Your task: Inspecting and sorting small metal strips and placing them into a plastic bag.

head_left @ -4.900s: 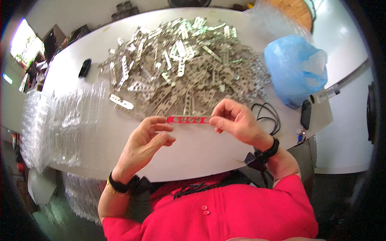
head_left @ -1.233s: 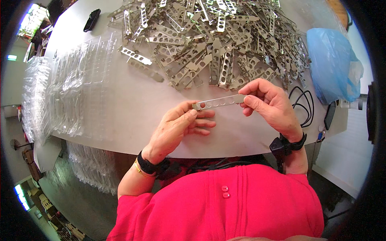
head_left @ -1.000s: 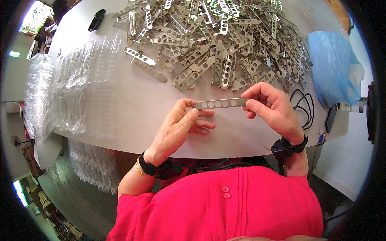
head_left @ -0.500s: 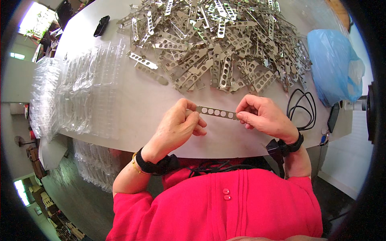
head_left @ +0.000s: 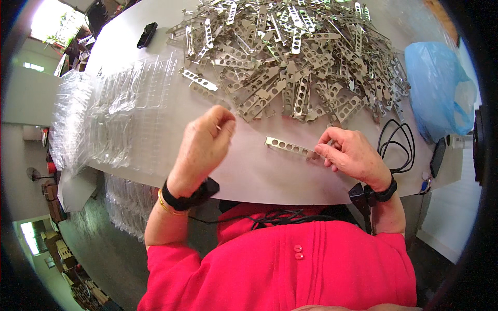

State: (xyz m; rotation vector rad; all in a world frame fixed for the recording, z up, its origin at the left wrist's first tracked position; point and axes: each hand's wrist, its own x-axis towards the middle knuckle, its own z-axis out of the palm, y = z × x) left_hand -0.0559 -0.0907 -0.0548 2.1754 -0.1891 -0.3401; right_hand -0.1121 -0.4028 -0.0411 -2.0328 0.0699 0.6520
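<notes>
A white worktop [head_left: 155,62] is carrying a heap of perforated metal strips [head_left: 295,57] toward its far edge. Near the front edge, the right hand [head_left: 353,155] is pinching one perforated strip [head_left: 288,147] by its end, keeping its holes in view; the left hand [head_left: 205,142] is hovering loosely curled, holding nothing.
</notes>
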